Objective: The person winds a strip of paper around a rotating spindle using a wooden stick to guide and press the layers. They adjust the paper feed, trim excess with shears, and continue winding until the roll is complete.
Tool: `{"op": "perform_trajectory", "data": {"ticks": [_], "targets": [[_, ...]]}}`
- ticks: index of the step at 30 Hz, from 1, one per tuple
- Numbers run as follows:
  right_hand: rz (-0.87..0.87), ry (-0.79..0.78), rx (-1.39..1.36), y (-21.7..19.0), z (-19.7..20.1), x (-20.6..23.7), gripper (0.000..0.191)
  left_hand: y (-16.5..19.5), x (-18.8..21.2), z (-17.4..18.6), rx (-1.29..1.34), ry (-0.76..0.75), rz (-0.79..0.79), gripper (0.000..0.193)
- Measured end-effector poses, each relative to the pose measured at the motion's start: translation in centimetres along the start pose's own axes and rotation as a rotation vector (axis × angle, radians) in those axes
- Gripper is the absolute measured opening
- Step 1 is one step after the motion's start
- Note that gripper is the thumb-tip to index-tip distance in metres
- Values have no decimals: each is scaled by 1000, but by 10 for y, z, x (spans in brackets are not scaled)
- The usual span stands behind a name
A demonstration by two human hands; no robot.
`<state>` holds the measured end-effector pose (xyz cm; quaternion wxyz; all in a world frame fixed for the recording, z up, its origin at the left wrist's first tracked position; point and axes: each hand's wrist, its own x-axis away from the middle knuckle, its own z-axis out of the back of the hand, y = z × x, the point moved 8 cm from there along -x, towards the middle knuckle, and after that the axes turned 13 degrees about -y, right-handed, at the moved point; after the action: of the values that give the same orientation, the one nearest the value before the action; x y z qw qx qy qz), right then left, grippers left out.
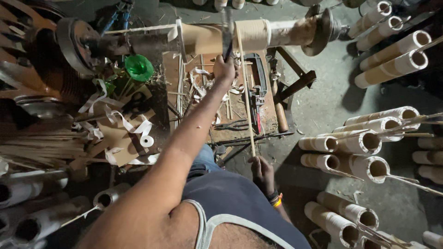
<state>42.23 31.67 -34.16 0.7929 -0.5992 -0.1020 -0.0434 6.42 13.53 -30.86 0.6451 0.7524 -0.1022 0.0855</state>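
Two hands work at one lathe-mounted cardboard tube (240, 37): the left hand (224, 69) grips a blade (227, 34), the right hand (262, 173) holds one thin stick (245, 92).

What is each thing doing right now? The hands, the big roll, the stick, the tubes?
Left hand: gripping a blade against the roll.
Right hand: holding the stick's lower end.
Roll: mounted sideways on a spindle.
Stick: slanted, top touching the roll.
Tubes: lying down, ends open.
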Motion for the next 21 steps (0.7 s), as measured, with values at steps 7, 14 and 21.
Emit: {"op": "perform_trajectory", "data": {"ticks": [7,14,21], "targets": [[-5,-103,-513,2,-13,-58,34,-2,-9,0,-105,64,-37,19],[114,-83,-332,-23,-12,-96,36,7,-2,2,-5,87,-67,21],[125,-7,-40,-40,-6,-71,28,13,4,2,-92,103,-63,25]]}}
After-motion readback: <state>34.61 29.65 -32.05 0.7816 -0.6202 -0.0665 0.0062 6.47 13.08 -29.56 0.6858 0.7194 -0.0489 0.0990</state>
